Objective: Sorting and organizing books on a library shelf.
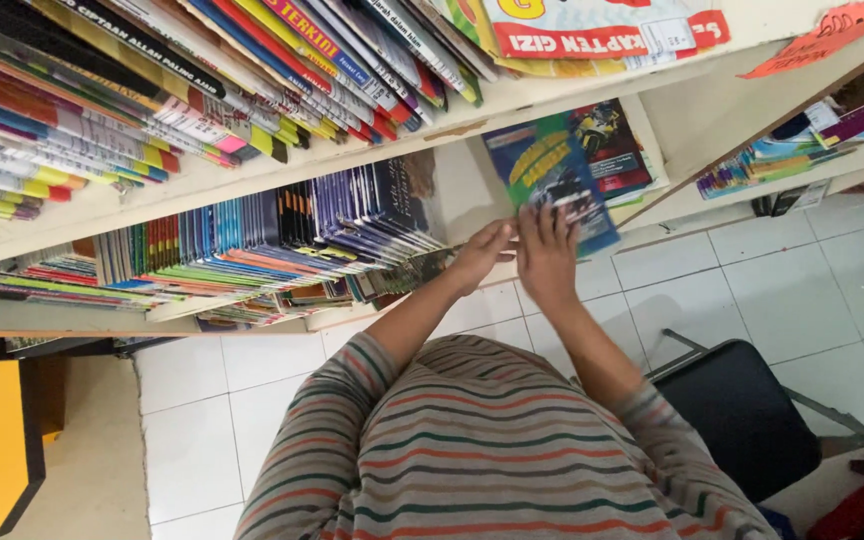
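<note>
Nearest the camera, past the striped sleeves, both hands meet at the lower shelf. The right hand (549, 250) lies with its fingers spread flat over the lower end of a blue-and-green book (552, 175), pressing rather than pinching it. The left hand (482, 255), just left of that book, has its fingers loosely curled at its lower corner; a grip cannot be made out. The book's long axis tilts up and away from both hands. Beyond it leans a darker book (612, 145), against the shelf divider (697, 150).
</note>
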